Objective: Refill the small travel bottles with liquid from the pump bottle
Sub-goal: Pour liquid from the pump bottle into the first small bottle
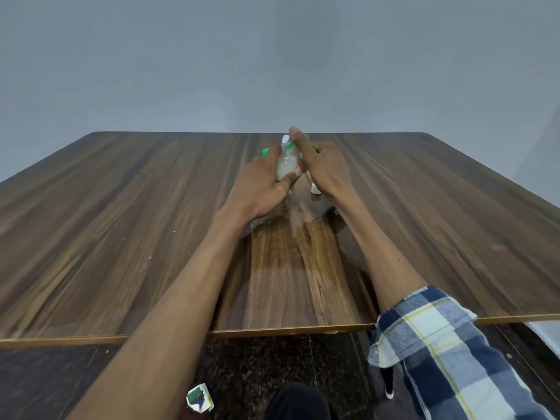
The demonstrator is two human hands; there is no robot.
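Toward the far edge of the table (121, 237), about midway along it, both hands meet around the bottles. The left hand (257, 183) grips a small travel bottle (286, 166), thumb curled across its near side and fingers wrapped behind it; the bottle is translucent, looks partly filled with pale liquid, and stands roughly upright in that hold, lifted or resting I cannot tell. The right hand (321, 168) reaches over from the right, its index finger stretched up and forward onto the white pump head (285, 138) directly above the small bottle's mouth, the other fingers curled around the green pump bottle (315, 150), which is mostly hidden behind the hand. Only slivers of green show at either side of the fingers. Just below the right hand, a second small clear bottle (315, 187) with a white end lies or leans on the wood beside the right wrist; its exact pose is hard to make out. Nearer the table's front edge, a rolled plaid sleeve (439, 344) covers the right upper forearm.
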